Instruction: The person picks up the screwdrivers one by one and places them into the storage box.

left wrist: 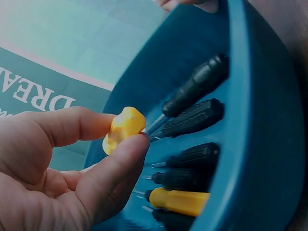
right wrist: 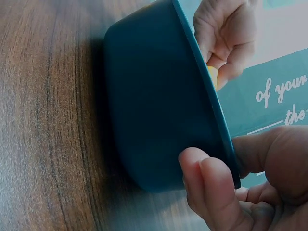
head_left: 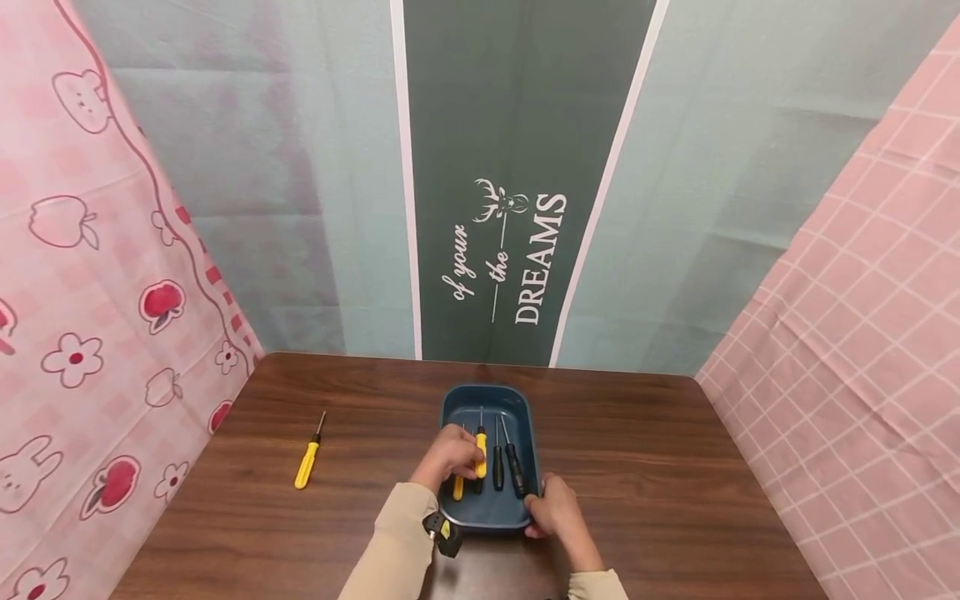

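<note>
Between thumb and forefinger, my left hand [head_left: 452,452] pinches the yellow handle of a screwdriver [head_left: 481,457], its shaft pointing to the far end of a blue tray [head_left: 487,515]. In the left wrist view this yellow handle [left wrist: 126,127] shows end-on, over the tray. My right hand [head_left: 557,507] grips the tray's near right corner; the right wrist view shows the thumb inside the rim and fingers against the outer wall [right wrist: 154,106]. Inside the tray lie another yellow screwdriver [left wrist: 178,200] and several black-handled screwdrivers [left wrist: 197,84], side by side.
One more yellow screwdriver [head_left: 306,465] lies on the brown wooden table [head_left: 637,467], left of the tray. Behind the table hangs a grey-green cloth [head_left: 480,125] with lettering. Pink patterned cloths [head_left: 847,333] stand at both sides.
</note>
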{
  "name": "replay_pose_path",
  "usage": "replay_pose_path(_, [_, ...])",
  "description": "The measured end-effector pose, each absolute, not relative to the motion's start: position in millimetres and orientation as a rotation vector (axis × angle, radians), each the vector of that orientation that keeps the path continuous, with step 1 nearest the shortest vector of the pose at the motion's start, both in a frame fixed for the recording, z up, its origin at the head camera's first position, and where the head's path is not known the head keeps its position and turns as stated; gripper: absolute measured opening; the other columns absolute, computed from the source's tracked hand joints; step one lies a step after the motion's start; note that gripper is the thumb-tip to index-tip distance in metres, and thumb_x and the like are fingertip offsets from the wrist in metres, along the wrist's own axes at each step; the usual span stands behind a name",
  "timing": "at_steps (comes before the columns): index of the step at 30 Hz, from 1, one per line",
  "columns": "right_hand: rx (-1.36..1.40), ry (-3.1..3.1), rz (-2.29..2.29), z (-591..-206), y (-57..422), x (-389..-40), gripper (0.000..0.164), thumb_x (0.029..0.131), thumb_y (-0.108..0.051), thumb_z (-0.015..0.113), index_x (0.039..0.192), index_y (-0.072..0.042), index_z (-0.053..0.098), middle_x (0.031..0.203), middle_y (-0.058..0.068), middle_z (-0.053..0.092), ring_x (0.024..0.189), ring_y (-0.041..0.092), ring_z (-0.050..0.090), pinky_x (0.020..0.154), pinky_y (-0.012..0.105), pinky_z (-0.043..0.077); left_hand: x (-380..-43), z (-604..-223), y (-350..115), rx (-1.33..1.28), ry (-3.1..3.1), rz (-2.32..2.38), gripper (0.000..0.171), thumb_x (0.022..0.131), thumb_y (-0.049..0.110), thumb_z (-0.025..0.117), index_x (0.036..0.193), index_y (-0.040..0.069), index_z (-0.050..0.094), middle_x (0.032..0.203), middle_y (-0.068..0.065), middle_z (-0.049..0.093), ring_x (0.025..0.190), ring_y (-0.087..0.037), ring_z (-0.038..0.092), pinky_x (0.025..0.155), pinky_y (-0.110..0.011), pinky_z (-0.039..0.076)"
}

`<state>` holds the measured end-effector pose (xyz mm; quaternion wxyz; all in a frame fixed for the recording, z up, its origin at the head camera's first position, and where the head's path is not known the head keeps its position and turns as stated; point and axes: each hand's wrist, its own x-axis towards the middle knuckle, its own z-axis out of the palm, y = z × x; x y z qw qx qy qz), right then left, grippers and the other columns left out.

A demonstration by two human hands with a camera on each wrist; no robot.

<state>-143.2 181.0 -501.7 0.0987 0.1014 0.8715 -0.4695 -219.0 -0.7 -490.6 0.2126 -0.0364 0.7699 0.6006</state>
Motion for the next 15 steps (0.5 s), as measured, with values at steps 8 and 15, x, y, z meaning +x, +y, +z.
replay_pose_path(8, [0.328, 2.549, -1.368, -504.7, 181.0, -144.0, 0.016, 0.078, 0.005, 0.053, 0.093, 0.008, 0.048, 0.066, 0.017, 0.05, 0.041, 0.018, 0.058, 0.04, 0.029, 0.052, -219.2, -496.8, 6.5, -0.144, 2.146, 1.597, 0.013, 0.076, -0.008, 0.066, 0.086, -0.008, 0.058, 0.07, -0.015, 0.055, 0.052, -0.018, 0.059, 0.053, -0.03, 0.056])
replay_pose_path(15, [0.315, 2.564, -1.375, -506.4, 181.5, -145.3, 0.016, 0.078, 0.005, 0.053, 0.093, 0.008, 0.048, 0.066, 0.017, 0.05, 0.04, 0.017, 0.058, 0.04, 0.029, 0.052, -224.4, -498.8, 11.8, -0.167, 2.13, 1.525, 0.012, 0.074, -0.008, 0.067, 0.081, -0.009, 0.058, 0.067, -0.015, 0.055, 0.045, -0.016, 0.056, 0.053, -0.032, 0.056])
